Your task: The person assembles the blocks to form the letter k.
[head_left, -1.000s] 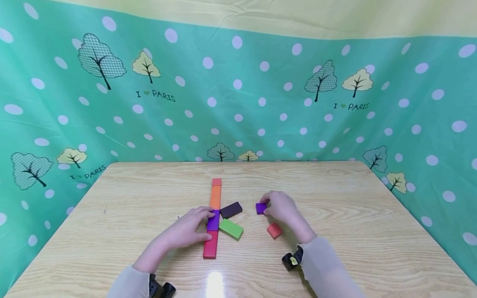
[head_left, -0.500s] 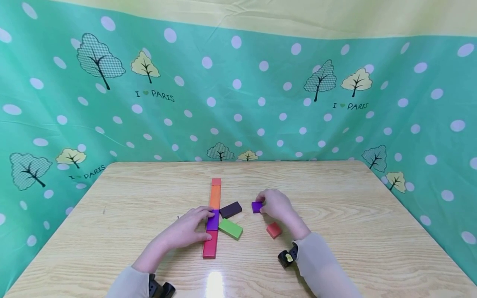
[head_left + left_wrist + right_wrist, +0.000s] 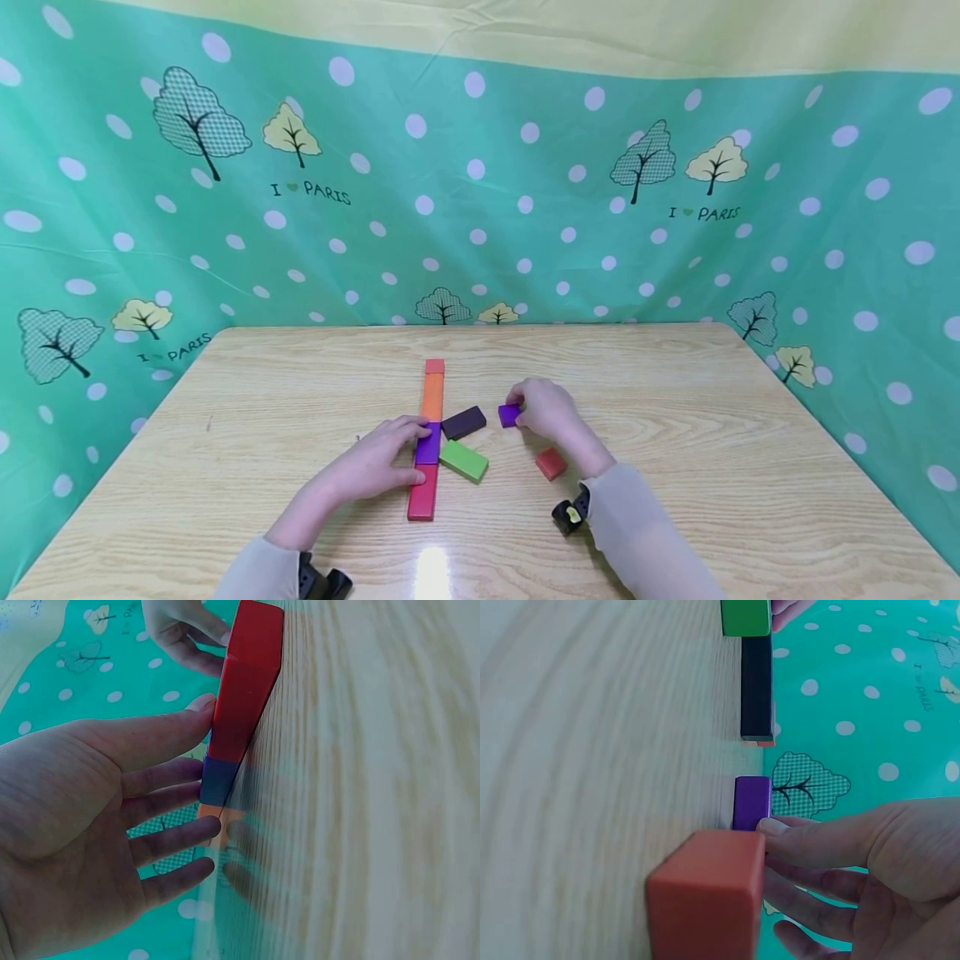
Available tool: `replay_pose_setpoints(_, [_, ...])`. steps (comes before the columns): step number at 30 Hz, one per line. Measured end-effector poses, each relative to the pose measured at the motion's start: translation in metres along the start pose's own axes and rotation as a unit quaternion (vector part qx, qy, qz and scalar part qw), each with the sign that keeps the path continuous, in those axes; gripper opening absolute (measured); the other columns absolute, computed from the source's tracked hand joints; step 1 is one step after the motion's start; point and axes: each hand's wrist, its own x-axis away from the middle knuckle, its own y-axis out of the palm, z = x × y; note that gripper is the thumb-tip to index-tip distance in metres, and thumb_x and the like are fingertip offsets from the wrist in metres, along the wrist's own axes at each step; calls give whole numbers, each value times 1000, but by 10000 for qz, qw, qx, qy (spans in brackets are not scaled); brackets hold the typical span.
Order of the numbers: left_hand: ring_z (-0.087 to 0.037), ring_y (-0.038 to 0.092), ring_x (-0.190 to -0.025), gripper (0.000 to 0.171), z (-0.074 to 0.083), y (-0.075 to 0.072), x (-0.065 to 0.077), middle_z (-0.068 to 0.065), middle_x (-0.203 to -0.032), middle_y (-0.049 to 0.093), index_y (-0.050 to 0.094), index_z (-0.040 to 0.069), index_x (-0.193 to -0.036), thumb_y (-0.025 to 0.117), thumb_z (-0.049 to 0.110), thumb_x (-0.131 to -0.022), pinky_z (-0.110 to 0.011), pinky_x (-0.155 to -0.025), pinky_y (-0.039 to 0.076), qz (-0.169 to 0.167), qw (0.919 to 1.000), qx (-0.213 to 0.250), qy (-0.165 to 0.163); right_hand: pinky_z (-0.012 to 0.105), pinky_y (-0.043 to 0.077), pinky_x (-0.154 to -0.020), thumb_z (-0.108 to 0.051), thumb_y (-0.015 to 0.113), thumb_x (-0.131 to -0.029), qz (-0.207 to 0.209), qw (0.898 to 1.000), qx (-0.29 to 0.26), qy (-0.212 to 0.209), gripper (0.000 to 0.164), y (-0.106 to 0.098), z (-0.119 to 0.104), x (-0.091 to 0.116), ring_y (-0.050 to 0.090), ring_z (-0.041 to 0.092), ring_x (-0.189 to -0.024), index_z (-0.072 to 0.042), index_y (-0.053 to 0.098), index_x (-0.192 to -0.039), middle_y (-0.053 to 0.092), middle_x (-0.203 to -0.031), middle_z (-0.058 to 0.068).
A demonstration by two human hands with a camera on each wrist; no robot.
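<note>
A straight row of wooden blocks runs away from me: a red block nearest, then a purple block, an orange block and a small red-orange block at the far end. My left hand rests at the row's left side, thumb on the red block, fingertips by the purple one; in the left wrist view its fingers are extended. To the right, my right hand pinches a small purple block between thumb and fingers. The right wrist view shows its thumb at that block's edge.
Between the row and my right hand lie a dark, nearly black block and a green block, both close to the row. A small red block sits below my right hand. A patterned green cloth hangs behind the wooden table.
My right hand has moved a little left with the small purple block, bringing it closer to the dark block. The left hand has stayed in place at the row.
</note>
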Motion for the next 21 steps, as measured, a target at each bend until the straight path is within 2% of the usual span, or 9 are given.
replay_pose_setpoints(13, [-33, 41, -124, 55, 0, -1, 1, -12, -135, 45, 51, 0, -124, 70, 24, -77, -48, -102, 35, 30, 10000, 44, 22, 38, 50, -75, -6, 73, -73, -66, 9999, 11, -102, 28, 0, -9, -4, 61, 23, -90, -15, 69, -99, 66, -99, 5])
replay_pose_setpoints(21, [-33, 39, -125, 56, 0, -1, 1, -13, -135, 44, 51, 1, -125, 70, 25, -78, -48, -103, 34, 26, 10000, 26, 25, 38, 49, -80, -4, 72, -72, -77, 9996, 87, -268, 29, 2, -13, -9, 61, 23, -93, -15, 69, -99, 66, -101, 4])
